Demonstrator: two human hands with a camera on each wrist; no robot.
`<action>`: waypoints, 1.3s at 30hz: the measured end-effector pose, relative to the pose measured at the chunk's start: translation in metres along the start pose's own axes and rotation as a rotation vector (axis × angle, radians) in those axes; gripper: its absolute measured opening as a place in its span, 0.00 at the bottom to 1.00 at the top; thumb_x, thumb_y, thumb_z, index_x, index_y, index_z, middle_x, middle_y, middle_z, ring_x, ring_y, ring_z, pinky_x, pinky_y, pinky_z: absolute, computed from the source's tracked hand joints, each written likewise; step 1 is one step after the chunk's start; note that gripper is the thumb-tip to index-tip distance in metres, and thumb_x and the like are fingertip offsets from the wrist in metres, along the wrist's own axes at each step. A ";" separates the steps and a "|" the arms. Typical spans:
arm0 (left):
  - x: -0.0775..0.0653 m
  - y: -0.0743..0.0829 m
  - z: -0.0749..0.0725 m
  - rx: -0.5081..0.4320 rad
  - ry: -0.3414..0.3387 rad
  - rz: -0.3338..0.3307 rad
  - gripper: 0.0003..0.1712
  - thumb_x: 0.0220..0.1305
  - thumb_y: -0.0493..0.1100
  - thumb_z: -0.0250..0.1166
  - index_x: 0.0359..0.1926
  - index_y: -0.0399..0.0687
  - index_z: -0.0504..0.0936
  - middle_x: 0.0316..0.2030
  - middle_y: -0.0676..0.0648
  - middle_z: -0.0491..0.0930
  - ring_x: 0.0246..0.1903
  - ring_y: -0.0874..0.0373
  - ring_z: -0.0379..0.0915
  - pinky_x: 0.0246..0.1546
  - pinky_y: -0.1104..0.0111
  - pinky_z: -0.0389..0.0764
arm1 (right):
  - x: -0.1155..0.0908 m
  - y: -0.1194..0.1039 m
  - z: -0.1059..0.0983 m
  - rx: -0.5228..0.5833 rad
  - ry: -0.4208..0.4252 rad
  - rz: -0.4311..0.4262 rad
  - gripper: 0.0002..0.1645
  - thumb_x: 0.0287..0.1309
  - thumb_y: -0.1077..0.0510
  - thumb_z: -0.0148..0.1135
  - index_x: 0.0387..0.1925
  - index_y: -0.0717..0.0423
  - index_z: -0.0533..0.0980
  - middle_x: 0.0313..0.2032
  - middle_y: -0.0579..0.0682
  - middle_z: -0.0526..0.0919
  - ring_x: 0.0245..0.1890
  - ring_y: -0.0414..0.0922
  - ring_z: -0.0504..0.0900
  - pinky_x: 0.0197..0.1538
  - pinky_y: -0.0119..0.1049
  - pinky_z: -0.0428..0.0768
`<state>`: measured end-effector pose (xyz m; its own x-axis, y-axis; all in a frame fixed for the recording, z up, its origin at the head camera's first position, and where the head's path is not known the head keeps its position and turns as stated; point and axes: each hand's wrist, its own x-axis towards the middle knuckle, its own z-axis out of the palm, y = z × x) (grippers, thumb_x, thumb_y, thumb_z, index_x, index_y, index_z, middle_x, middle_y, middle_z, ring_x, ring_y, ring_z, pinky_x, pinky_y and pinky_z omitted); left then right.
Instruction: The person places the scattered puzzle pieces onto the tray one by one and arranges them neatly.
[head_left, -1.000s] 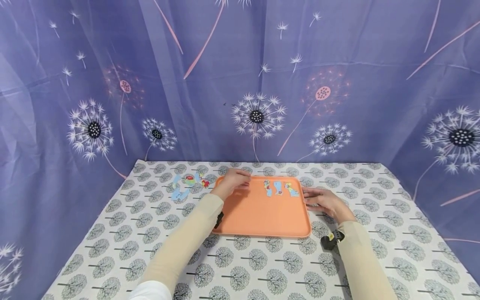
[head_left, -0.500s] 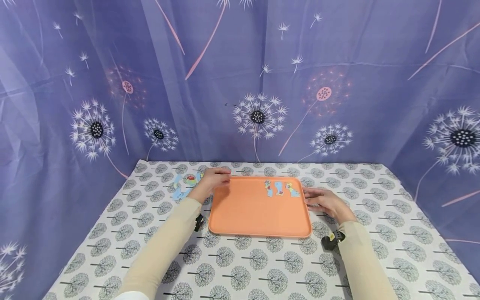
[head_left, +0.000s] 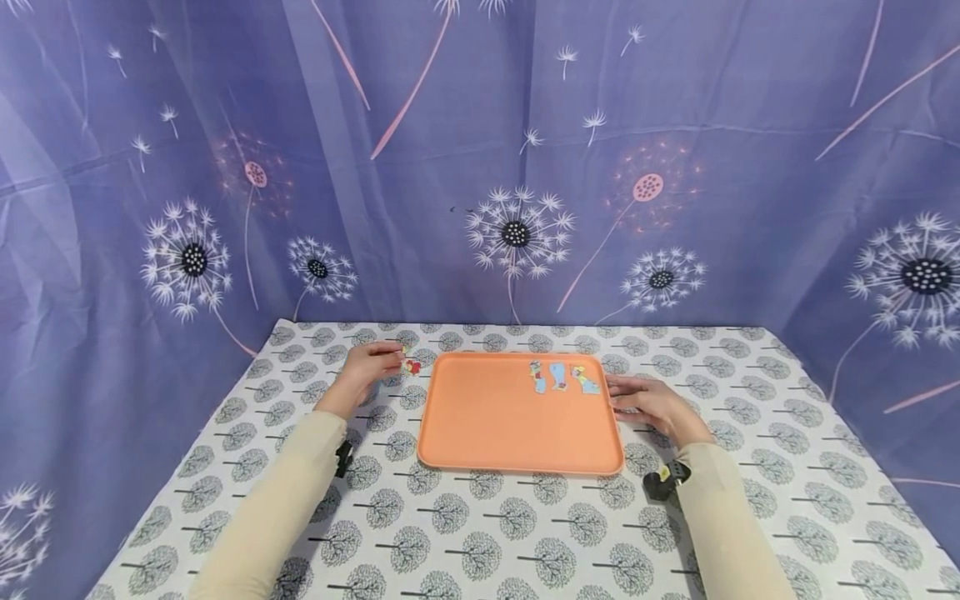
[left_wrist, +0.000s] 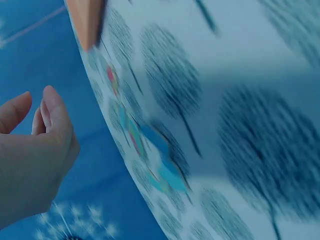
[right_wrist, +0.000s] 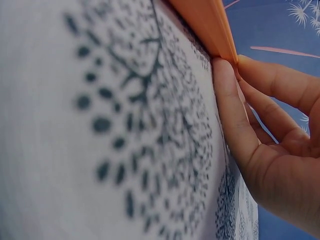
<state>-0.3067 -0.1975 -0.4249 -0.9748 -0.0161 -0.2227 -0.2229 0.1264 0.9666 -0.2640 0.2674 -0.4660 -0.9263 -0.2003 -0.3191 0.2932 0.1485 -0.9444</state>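
Note:
An orange tray (head_left: 517, 433) lies on the patterned tablecloth. Along its far right part sit three flat picture pieces, like puzzle pieces: a narrow one (head_left: 537, 379), a light-blue one (head_left: 557, 375) and a blue-and-yellow one (head_left: 585, 381). My right hand (head_left: 651, 402) pinches the tray's right rim between thumb and fingers, clear in the right wrist view. Left of the tray, my left hand (head_left: 367, 367) hovers with relaxed fingers and holds nothing. It hides most of the loose pieces there; a red one (head_left: 412, 367) shows past its fingertips, and a blue piece (left_wrist: 167, 165) in the left wrist view.
The tablecloth (head_left: 480, 533) with its tree print covers the table. A purple dandelion curtain (head_left: 420, 208) hangs right behind the table's far edge and along both sides. Black wrist cameras sit at both cuffs, the right one (head_left: 663, 482) close over the cloth.
My left hand has moved left from above the tray's far left corner to over the loose pieces. The tray's left side is now uncovered. My right hand has stayed at the rim.

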 end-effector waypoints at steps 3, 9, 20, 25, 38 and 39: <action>-0.002 -0.004 -0.018 0.015 0.013 0.001 0.26 0.68 0.33 0.58 0.64 0.29 0.67 0.61 0.31 0.67 0.58 0.42 0.70 0.62 0.58 0.74 | 0.000 0.000 0.000 -0.005 -0.002 -0.005 0.37 0.62 0.69 0.57 0.70 0.67 0.56 0.62 0.68 0.67 0.42 0.43 0.83 0.52 0.39 0.83; -0.007 -0.012 -0.047 0.046 0.050 0.003 0.27 0.69 0.34 0.57 0.66 0.30 0.65 0.61 0.31 0.66 0.54 0.47 0.74 0.62 0.58 0.74 | 0.000 0.000 -0.001 0.004 0.000 -0.004 0.38 0.61 0.70 0.58 0.70 0.67 0.56 0.62 0.68 0.68 0.42 0.44 0.83 0.52 0.39 0.83; -0.010 -0.031 -0.070 0.103 0.118 -0.089 0.27 0.69 0.35 0.57 0.66 0.28 0.64 0.63 0.29 0.66 0.55 0.45 0.73 0.58 0.64 0.77 | 0.000 0.000 -0.002 -0.010 -0.007 0.001 0.39 0.61 0.70 0.58 0.71 0.65 0.55 0.64 0.69 0.65 0.42 0.43 0.83 0.52 0.38 0.83; -0.007 -0.039 -0.076 0.152 0.162 -0.103 0.25 0.64 0.33 0.61 0.61 0.25 0.69 0.48 0.34 0.78 0.33 0.61 0.79 0.43 0.70 0.84 | 0.000 0.000 -0.001 -0.015 -0.009 0.003 0.39 0.61 0.70 0.58 0.71 0.65 0.55 0.64 0.69 0.65 0.42 0.44 0.84 0.52 0.38 0.83; -0.009 -0.041 -0.072 0.341 0.157 -0.107 0.26 0.59 0.34 0.66 0.57 0.27 0.74 0.45 0.36 0.80 0.30 0.62 0.78 0.41 0.66 0.83 | -0.002 -0.001 -0.001 -0.007 -0.034 -0.015 0.39 0.62 0.71 0.56 0.71 0.66 0.54 0.64 0.70 0.63 0.43 0.43 0.83 0.52 0.38 0.83; -0.009 -0.040 -0.072 0.350 0.152 -0.108 0.26 0.59 0.34 0.66 0.57 0.28 0.74 0.49 0.34 0.78 0.33 0.59 0.79 0.45 0.64 0.83 | -0.002 -0.001 -0.001 -0.008 -0.036 -0.018 0.39 0.62 0.71 0.56 0.71 0.66 0.54 0.64 0.70 0.63 0.43 0.43 0.83 0.52 0.38 0.83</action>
<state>-0.2897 -0.2737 -0.4529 -0.9425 -0.1915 -0.2738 -0.3321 0.4460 0.8311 -0.2627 0.2686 -0.4646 -0.9224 -0.2374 -0.3046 0.2743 0.1523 -0.9495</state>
